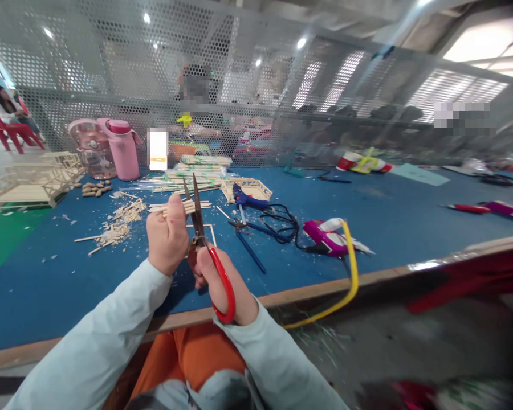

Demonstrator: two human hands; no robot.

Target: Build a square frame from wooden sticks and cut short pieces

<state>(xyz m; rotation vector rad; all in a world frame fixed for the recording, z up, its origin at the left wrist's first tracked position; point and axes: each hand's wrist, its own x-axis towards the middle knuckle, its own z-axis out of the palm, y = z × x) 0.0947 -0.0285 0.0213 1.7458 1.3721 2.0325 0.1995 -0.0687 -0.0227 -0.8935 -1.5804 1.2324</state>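
My left hand (167, 236) is closed around a small bundle of thin wooden sticks (202, 205), whose ends stick out to the right past my thumb. My right hand (226, 279) grips a pair of scissors (198, 213) with red handles, blades pointing up and away from me. The blades stand slightly apart, close beside my left thumb and across the sticks. Behind my right hand, a thin pale stick frame (214, 233) lies on the blue table (123, 290), partly hidden.
Cut stick pieces (126, 219) lie left of my hands. Pliers (250, 247), a blue glue gun (250, 198) and a purple power strip (327, 236) with a yellow cable (353, 273) lie to the right. Farther back are packaged sticks (196, 173), a pink bottle (123, 151) and stick models (29, 185).
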